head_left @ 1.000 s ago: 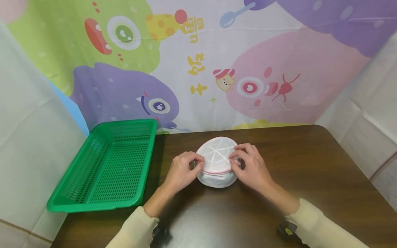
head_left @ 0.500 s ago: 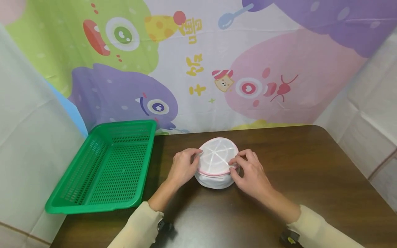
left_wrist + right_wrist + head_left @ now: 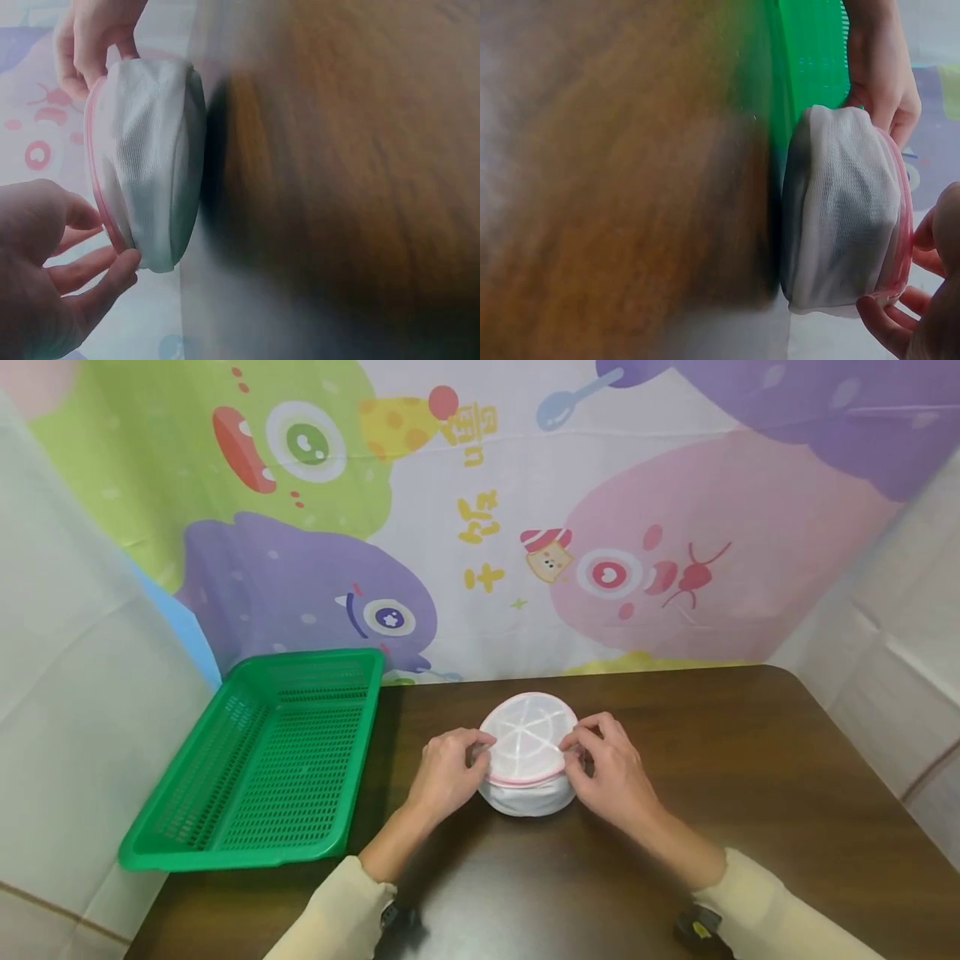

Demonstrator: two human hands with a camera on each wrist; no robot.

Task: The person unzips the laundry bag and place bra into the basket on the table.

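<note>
A round white mesh laundry bag [image 3: 527,752] with a pink zipped rim sits on the brown table [image 3: 570,893]. My left hand [image 3: 447,768] pinches its left edge, thumb below and fingers above the rim. On the opposite side, my right hand [image 3: 611,768] holds the rim between thumb and fingers. Its fingertips cover part of the zip, so the zip pull is hard to make out. In the left wrist view the bag's soft side wall [image 3: 154,150] bulges under the pink zip [image 3: 96,161]. The right wrist view shows the zip [image 3: 906,217] running along the lid's edge.
A green plastic basket [image 3: 352,777] with slotted walls stands on the table's left side. Behind the table hangs a cartoon-printed cloth [image 3: 495,635]. Pale sheets [image 3: 900,635] border the right and left sides.
My left fingertips shifted slightly up along the rim, then back down. My right fingers moved only slightly at the right edge. The bag stays in about the same spot.
</note>
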